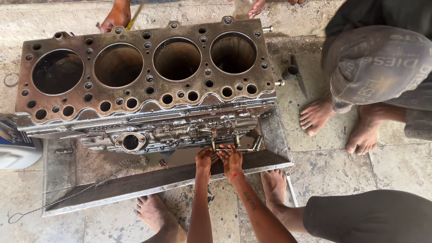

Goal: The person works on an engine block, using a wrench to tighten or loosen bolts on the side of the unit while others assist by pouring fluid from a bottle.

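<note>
- Engine block (144,76) stood inside a shallow metal tray (58,180), deck face up, presumably so that the dark oily liquid pooled beneath stays contained.
- Four large round cylinder bores in a row across the rusty brown deck, ringed by many smaller bolt and coolant holes; side casting at 6 o'clock wet, silvery and knobbly.
- Left hand (204,158) and right hand (230,158) side by side at 6 o'clock of the block, fingers curled around a thin metal rod or tool (234,149) at the lower side wall; too small to tell how firmly gripped.
- Both forearms stretched over the tray's near rim, palms down, low to the liquid.
- Twisted-wire bottle brush (114,171) lying aslant in the tray at 7 o'clock, its wire handle trailing out over the concrete floor (337,166).
- White-and-blue plastic jug (15,148) touching the tray at 9 o'clock.
- Bare feet (315,114) of another person at 3 o'clock, squatting in grey dusty trousers; further hands at 12 o'clock beyond the block.
</note>
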